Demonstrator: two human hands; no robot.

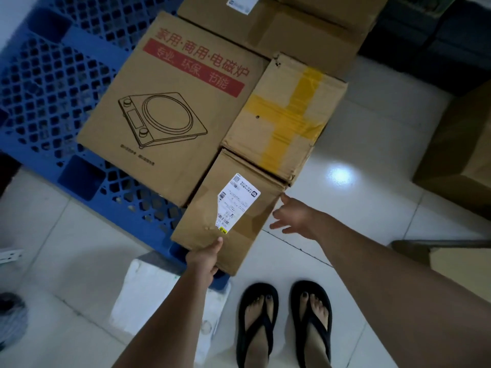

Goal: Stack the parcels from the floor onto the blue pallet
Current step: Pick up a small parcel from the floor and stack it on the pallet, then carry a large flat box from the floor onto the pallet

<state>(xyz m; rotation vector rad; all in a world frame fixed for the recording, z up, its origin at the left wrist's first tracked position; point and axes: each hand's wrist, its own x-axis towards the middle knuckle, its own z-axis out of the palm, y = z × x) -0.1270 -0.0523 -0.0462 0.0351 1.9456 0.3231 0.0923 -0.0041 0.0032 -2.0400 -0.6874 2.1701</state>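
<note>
Labelled parcel (pixel 228 211): lies at the blue pallet's (pixel 53 102) near corner, overhanging the edge
Left hand (pixel 204 257): grip closed on the parcel's near edge, thumb on top
Right hand (pixel 293 216): fingers spread, loose beside its right edge
Neighbours: cooker box (pixel 170 107), yellow-taped box (pixel 284 118) touching behind
Floor (pixel 372 144): white tile

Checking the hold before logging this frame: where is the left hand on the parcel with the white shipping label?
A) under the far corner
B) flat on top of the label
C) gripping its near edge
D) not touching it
C: the left hand grips the near edge of the labelled parcel, with the thumb lying on its top face just below the label.
</note>
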